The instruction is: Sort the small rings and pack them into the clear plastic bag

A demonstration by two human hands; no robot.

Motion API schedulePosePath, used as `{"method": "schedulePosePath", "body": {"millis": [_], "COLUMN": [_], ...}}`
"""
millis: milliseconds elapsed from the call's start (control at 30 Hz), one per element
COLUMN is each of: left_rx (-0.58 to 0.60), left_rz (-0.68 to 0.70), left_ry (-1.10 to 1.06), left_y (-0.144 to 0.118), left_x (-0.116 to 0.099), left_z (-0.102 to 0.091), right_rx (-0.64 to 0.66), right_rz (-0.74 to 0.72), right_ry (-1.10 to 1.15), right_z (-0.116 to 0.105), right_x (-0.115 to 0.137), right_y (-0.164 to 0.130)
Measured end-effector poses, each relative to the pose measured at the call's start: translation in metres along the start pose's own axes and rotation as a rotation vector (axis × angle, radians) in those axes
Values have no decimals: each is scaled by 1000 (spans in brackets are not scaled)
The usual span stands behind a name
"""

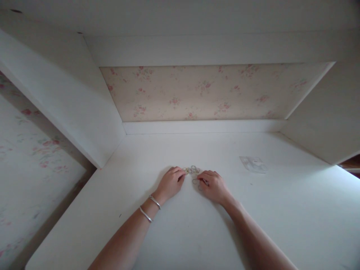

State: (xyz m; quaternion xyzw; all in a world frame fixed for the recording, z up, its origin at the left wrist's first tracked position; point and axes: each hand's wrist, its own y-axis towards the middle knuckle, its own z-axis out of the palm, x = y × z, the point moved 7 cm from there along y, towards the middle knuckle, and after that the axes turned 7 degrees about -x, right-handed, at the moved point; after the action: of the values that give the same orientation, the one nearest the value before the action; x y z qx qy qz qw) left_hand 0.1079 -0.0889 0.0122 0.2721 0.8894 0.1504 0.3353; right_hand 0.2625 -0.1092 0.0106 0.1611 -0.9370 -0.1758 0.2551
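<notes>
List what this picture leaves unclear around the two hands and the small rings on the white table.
Head view only:
- Small rings: too small and pale to count or tell the material.
- Left hand fingertips: curled under, so contact with a ring is hidden.
- Right hand: fingers cover whatever they pinch.
- Clear packet on the table: too faint to read its contents.
- Both elbows: cut off by the bottom edge.

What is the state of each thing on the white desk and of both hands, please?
Left hand: palm down on the desk, fingertips touching the rings.
Right hand: palm down, fingers curled at the rings; a grip cannot be told.
Rings: small, lying flat in a loose cluster between the hands.
Bracelets: two, worn on the left wrist.
Clear bag: lying flat, apart from the hands.
Desk: white, bearing all these.
</notes>
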Motion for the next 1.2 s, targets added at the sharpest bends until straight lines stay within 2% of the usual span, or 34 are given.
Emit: {"method": "schedulePosePath", "body": {"millis": [100, 233, 333, 533, 767, 900, 1067, 1200], "left_rx": [23, 137, 191, 153, 108, 50, 52, 62], "left_rz": [4, 101, 146, 40, -32, -94, -88, -80], "left_ry": [9, 63, 126, 148, 128, 86, 82, 58], "left_y": [-3, -10, -13, -9, -9, -6, -5, -5], "left_x": [-6, -25, -32, -22, -14, -6, -5, -6], "left_z": [0, 6, 10, 8, 8, 5, 7, 8], "right_rx": [7, 136, 103, 10, -38, -7, 85, 66], "right_rz": [41, 71, 103, 90, 44, 39, 27, 54], "right_ry": [57, 93, 96, 155, 65, -33, -101, -143], "right_z": [-6, -1, 1, 4, 2, 3, 7, 7], "right_x": [-4, -3, -4, -11, -11, -9, -1, -2], "right_y": [0, -2, -2, -2, -1, 0, -1, -2]}}
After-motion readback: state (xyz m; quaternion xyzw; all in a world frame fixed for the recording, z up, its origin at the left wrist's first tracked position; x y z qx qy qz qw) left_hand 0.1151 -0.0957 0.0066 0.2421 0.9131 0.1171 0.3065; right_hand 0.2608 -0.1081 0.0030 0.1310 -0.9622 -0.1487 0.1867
